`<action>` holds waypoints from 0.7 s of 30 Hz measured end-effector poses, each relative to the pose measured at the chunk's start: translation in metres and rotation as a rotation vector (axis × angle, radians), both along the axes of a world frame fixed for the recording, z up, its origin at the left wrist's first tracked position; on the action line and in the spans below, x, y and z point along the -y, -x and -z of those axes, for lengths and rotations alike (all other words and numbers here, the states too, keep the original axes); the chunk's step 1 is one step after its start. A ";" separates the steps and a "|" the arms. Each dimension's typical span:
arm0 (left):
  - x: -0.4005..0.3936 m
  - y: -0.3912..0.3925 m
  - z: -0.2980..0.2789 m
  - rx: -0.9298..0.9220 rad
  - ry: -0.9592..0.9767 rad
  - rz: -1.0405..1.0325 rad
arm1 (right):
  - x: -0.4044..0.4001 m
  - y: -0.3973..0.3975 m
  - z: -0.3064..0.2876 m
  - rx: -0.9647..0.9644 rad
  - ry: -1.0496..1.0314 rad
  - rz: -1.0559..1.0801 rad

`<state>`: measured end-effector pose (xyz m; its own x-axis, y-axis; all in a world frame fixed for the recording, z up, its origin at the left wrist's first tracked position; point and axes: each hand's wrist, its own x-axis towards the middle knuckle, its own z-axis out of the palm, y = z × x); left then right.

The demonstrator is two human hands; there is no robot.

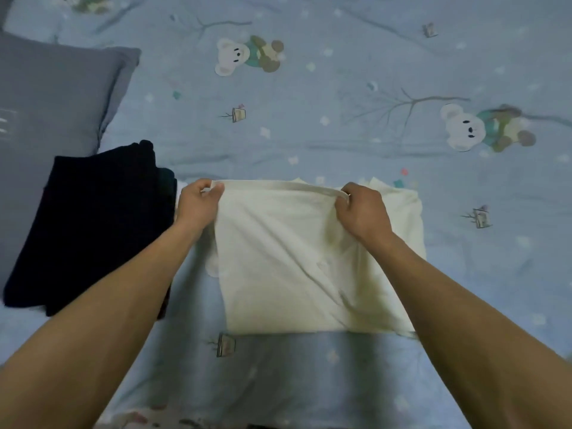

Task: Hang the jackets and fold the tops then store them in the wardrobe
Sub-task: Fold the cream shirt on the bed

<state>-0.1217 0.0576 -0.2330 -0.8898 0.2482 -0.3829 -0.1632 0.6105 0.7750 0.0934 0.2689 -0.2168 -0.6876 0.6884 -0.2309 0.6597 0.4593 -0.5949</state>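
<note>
A cream top (297,261) lies partly folded on the blue bed sheet (340,119) in front of me. Its far edge is lifted off the bed and stretched between my hands. My left hand (198,202) pinches the left corner of that edge. My right hand (362,209) grips the right corner with curled fingers. More cream fabric shows behind and to the right of my right hand. A dark navy folded garment (93,230) rests on the bed just left of my left forearm.
A grey pillow (52,97) lies at the far left, partly under the dark garment. The sheet printed with bears and trees stretches away beyond the top and to the right.
</note>
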 end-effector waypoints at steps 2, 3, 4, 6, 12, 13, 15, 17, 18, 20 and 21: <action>-0.017 0.024 0.035 -0.008 0.008 0.012 | -0.015 0.024 0.040 -0.013 0.018 -0.016; -0.023 0.037 0.058 -0.015 0.005 0.005 | -0.023 0.036 0.064 -0.033 0.020 -0.029; -0.028 0.044 0.073 -0.017 0.007 -0.002 | -0.028 0.043 0.083 -0.041 0.007 -0.043; -0.032 0.049 0.099 -0.034 0.004 -0.018 | -0.034 0.048 0.113 -0.036 -0.036 -0.043; -0.028 0.047 0.135 -0.212 0.050 0.067 | -0.025 0.056 0.156 -0.038 -0.123 0.011; -0.028 0.045 0.131 -0.227 0.089 0.098 | -0.024 0.056 0.153 -0.039 -0.093 0.030; -0.032 0.035 0.119 -0.234 0.206 0.167 | -0.024 0.054 0.144 -0.051 0.013 0.082; -0.040 0.016 0.104 -0.282 0.355 0.268 | -0.020 0.045 0.127 -0.043 0.084 0.085; -0.043 0.003 0.099 -0.331 0.429 0.331 | -0.016 0.037 0.119 -0.041 0.075 0.050; -0.047 -0.026 0.083 -0.459 0.505 0.471 | -0.007 0.015 0.100 -0.045 -0.047 -0.063; -0.051 -0.046 0.076 -0.505 0.512 0.557 | -0.006 -0.004 0.090 -0.043 -0.107 -0.125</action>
<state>-0.0755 0.1085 -0.3090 -0.7837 0.5996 -0.1621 0.5442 0.7886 0.2862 0.0970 0.2754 -0.3068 -0.7771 0.6160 -0.1295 0.5684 0.5983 -0.5648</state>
